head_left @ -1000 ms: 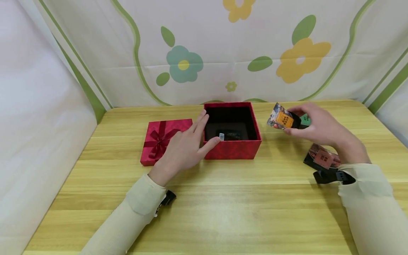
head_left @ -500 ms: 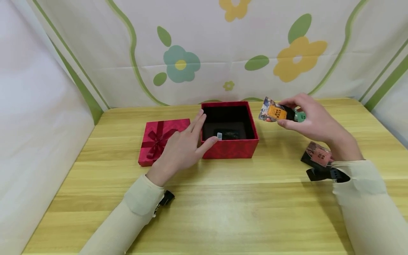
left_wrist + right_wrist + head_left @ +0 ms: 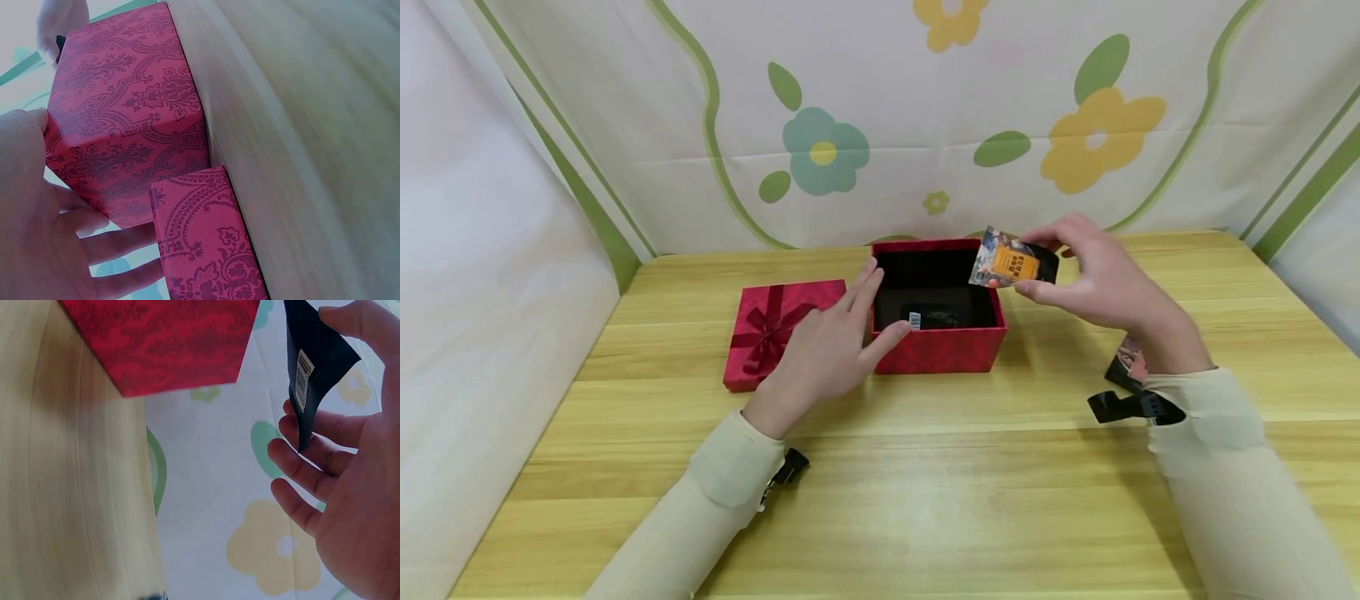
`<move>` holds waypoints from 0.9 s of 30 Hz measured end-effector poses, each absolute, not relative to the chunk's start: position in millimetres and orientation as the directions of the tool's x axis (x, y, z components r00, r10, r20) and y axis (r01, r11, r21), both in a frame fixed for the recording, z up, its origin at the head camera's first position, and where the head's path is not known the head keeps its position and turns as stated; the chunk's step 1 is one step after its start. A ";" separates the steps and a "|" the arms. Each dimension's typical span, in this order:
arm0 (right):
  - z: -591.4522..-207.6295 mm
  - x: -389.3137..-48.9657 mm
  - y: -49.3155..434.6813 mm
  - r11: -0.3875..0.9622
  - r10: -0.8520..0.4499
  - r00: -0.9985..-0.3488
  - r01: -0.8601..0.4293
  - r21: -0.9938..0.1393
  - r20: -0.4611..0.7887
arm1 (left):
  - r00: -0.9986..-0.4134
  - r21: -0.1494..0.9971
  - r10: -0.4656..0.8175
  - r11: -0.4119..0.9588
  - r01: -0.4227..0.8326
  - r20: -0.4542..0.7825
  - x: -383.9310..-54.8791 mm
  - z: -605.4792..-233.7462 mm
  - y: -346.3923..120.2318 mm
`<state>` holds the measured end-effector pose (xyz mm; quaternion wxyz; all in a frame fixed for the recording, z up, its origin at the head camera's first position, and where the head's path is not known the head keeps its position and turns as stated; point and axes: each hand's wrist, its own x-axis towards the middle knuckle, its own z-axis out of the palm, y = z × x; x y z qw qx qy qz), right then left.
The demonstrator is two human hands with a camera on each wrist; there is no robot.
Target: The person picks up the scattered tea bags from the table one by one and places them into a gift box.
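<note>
My left hand [image 3: 831,342] rests at the left rim of a red patterned gift box [image 3: 940,352], fingers extended, thumb at its near left corner. The left wrist view shows that hand [image 3: 44,231] against the box wall [image 3: 125,100]. Over the box's right rim, my right hand [image 3: 1097,275] pinches a small black sachet [image 3: 1015,261] with an orange label between thumb and fingers. In the right wrist view its dark back with a barcode shows on the sachet [image 3: 315,369]. A dark packet [image 3: 938,317] with a barcode lies inside the open box.
The red lid [image 3: 760,308] with a ribbon bow lies left of the box, partly behind my left hand. A pink-labelled packet [image 3: 1127,362] on the wooden table [image 3: 925,483] is partly hidden by my right wrist. A flowered cloth [image 3: 917,125] hangs behind.
My right hand has carried the orange-labelled sachet leftward to the box's right rim. A green packet seen behind that hand earlier no longer shows in the head view. The left hand stays put.
</note>
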<state>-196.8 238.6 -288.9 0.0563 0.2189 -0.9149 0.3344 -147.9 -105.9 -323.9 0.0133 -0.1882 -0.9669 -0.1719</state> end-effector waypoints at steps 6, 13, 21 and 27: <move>-287.7 -200.6 217.8 0.659 -0.390 -0.885 -0.462 -0.594 0.255 | -0.929 0.330 0.358 0.870 0.366 0.087 -148.5 -324.3 -106.7; -289.0 -206.0 193.1 0.664 -0.410 -0.886 -0.454 -0.594 0.218 | -0.928 0.335 0.361 0.867 0.370 0.092 -149.0 -325.5 -107.0; -292.3 -209.9 170.2 0.696 -0.454 -0.869 -0.485 -0.529 0.198 | -0.928 0.344 0.363 0.863 0.369 0.086 -149.4 -326.3 -107.3; -299.2 -213.7 160.2 0.715 -0.488 -0.849 -0.521 -0.467 0.202 | -0.929 0.327 0.361 0.870 0.368 0.086 -149.7 -325.9 -105.8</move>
